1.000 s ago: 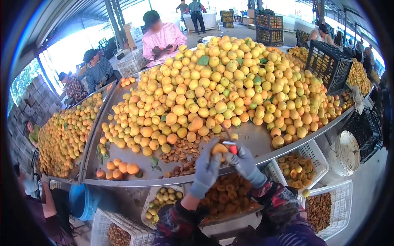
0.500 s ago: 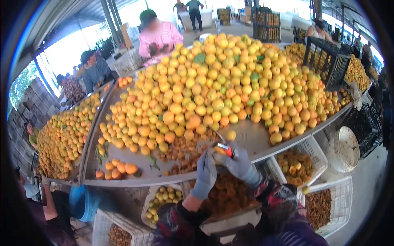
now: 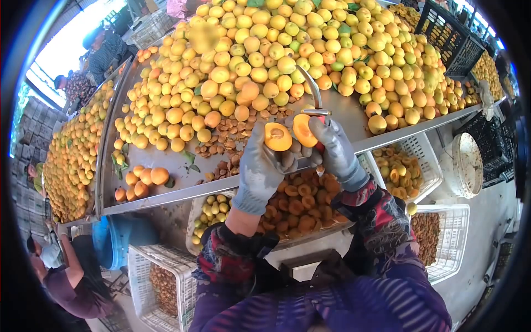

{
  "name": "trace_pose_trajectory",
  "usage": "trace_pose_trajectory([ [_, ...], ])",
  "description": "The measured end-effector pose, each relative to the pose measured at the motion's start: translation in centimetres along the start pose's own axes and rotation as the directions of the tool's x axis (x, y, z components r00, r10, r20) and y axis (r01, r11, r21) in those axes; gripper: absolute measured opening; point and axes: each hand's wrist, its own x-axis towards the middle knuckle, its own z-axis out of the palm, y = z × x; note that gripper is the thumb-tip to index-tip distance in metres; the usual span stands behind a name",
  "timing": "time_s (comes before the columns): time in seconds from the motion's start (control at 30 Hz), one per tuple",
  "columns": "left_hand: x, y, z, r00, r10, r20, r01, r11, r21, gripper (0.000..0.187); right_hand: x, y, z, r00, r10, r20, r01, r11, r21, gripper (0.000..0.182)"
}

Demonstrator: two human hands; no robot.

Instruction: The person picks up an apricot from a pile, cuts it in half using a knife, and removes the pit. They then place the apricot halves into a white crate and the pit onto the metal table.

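Both hands wear grey gloves and meet over the front edge of the metal table. My left hand [image 3: 259,174] is closed around an apricot half [image 3: 278,138], its orange cut face and a brown hollow or stone turned up. My right hand [image 3: 338,152] grips a knife with a curved blade [image 3: 315,91] pointing away, and also pinches a second apricot half [image 3: 303,130]. Most of the knife's red handle is hidden by the fingers. Pitted stones [image 3: 229,138] lie on the table just beyond the left hand. Directly below the hands, a crate holds many apricot halves [image 3: 301,205].
A large heap of whole apricots [image 3: 243,61] covers the metal table [image 3: 188,198]. White crates [image 3: 188,265] of stones stand on the floor at both sides. A blue barrel [image 3: 108,240], a white bucket [image 3: 467,165] and black crates [image 3: 451,39] are nearby. Another person [image 3: 72,271] sits at left.
The apricot held between both hands is now in two halves, one in each hand, cut faces showing. The hands have moved slightly apart, and the view has tilted downward.
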Motion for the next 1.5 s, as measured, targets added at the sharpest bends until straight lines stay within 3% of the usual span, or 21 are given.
trace_pose_trajectory([
  [0.13,-0.2,0.6,-0.8,0.996,0.063,-0.055,-0.064,0.998,-0.015,0.051,-1.3,0.0,-1.6,0.986,0.059,0.158,-0.063,0.998,0.02,0.037],
  [0.27,0.2,0.0,-2.7,0.984,0.156,-0.087,-0.158,0.987,-0.011,0.034,-1.9,-1.9,-1.1,0.91,0.346,0.229,-0.225,0.875,-0.428,0.034],
  [0.3,0.0,0.4,-0.9,0.963,0.079,-0.258,-0.116,0.984,-0.132,0.032,-1.9,-2.7,-0.7,0.888,0.397,0.233,-0.265,0.855,-0.446,0.036],
  [0.33,0.0,0.5,-0.9,0.967,0.102,-0.233,-0.134,0.983,-0.124,0.032,-2.1,-3.0,-0.5,0.857,0.459,0.233,-0.319,0.828,-0.461,0.038],
  [0.4,-0.1,0.2,-1.5,0.966,0.149,-0.212,-0.146,0.989,0.027,0.032,-1.7,-0.7,-1.7,0.87,0.407,0.278,-0.248,0.849,-0.466,0.038],
  [0.53,0.1,0.0,-2.3,0.972,0.171,-0.162,-0.163,0.985,0.059,0.027,-2.2,-2.1,-1.2,0.91,0.349,0.225,-0.229,0.873,-0.431,0.032],
  [0.57,0.1,-0.1,-2.3,0.972,0.155,-0.176,-0.168,0.984,-0.062,0.021,-2.0,-1.7,-1.8,0.911,0.344,0.225,-0.224,0.874,-0.431,0.032],
  [0.63,0.5,0.2,-2.1,0.973,0.173,-0.153,-0.176,0.984,-0.01,0.022,-1.6,-0.1,-3.8,0.918,0.214,0.335,-0.191,0.976,-0.1,0.033],
  [0.7,0.1,0.1,-2.9,0.991,0.118,-0.063,-0.115,0.993,0.041,0.035,-1.3,-0.6,-1.8,0.999,0.031,-0.034,-0.037,0.983,-0.181,0.032],
  [0.73,0.5,-0.3,-3.1,0.987,0.15,-0.052,-0.147,0.987,0.067,0.038,-0.9,-1.2,-1.1,0.994,-0.106,-0.028,0.106,0.994,-0.022,0.031],
  [0.77,0.2,-0.5,-2.5,0.987,0.154,-0.054,-0.149,0.986,0.078,0.038,-0.7,-2.1,-0.9,0.954,-0.298,-0.039,0.29,0.947,-0.135,0.027],
  [0.83,0.3,-1.1,-2.1,0.983,0.154,0.103,-0.17,0.97,0.176,0.045,-0.6,-2.4,-0.1,0.952,-0.217,-0.215,0.249,0.958,0.139,0.027],
  [0.87,-0.1,-1.1,-1.0,0.991,0.111,0.076,-0.122,0.977,0.172,0.045,-0.3,-2.3,-0.2,0.956,-0.191,-0.221,0.249,0.928,0.278,0.026],
  [0.93,-0.9,-0.9,0.7,0.982,0.064,0.178,-0.094,0.981,0.168,0.046,-0.6,-2.7,0.2,0.941,-0.22,-0.258,0.293,0.911,0.291,0.027],
  [0.97,-1.0,-1.1,1.0,0.989,0.034,0.141,-0.075,0.951,0.301,0.05,-0.6,-3.1,0.5,0.924,-0.293,-0.246,0.356,0.893,0.274,0.028],
  [1.13,-0.8,-2.1,0.9,0.98,-0.013,0.196,-0.056,0.937,0.345,0.051,-0.3,-3.5,1.6,0.847,-0.48,-0.23,0.52,0.838,0.163,0.035],
  [1.37,-1.5,-2.4,1.3,0.99,-0.02,0.141,-0.05,0.878,0.476,0.051,-1.2,-3.8,2.4,0.79,-0.545,-0.281,0.543,0.835,-0.094,0.036],
  [1.4,-1.5,-2.7,1.2,0.986,0.006,0.165,-0.085,0.873,0.479,0.051,-0.7,-2.2,2.0,0.728,-0.606,-0.319,0.601,0.789,-0.128,0.035],
  [1.43,-1.5,-3.2,0.8,0.992,0.005,0.123,-0.057,0.903,0.426,0.053,-1.0,-1.2,2.2,0.767,-0.5,-0.402,0.527,0.848,-0.051,0.031],
  [1.47,-1.3,-3.4,0.5,0.996,0.01,0.09,-0.043,0.927,0.371,0.055,-1.1,-0.6,1.3,0.735,-0.614,-0.288,0.465,0.766,-0.444,0.026],
  [1.5,-1.2,-3.6,0.5,0.992,0.065,0.111,-0.103,0.918,0.384,0.049,0.8,-1.1,1.5,0.229,-0.973,0.017,0.646,0.139,-0.75,0.023],
])
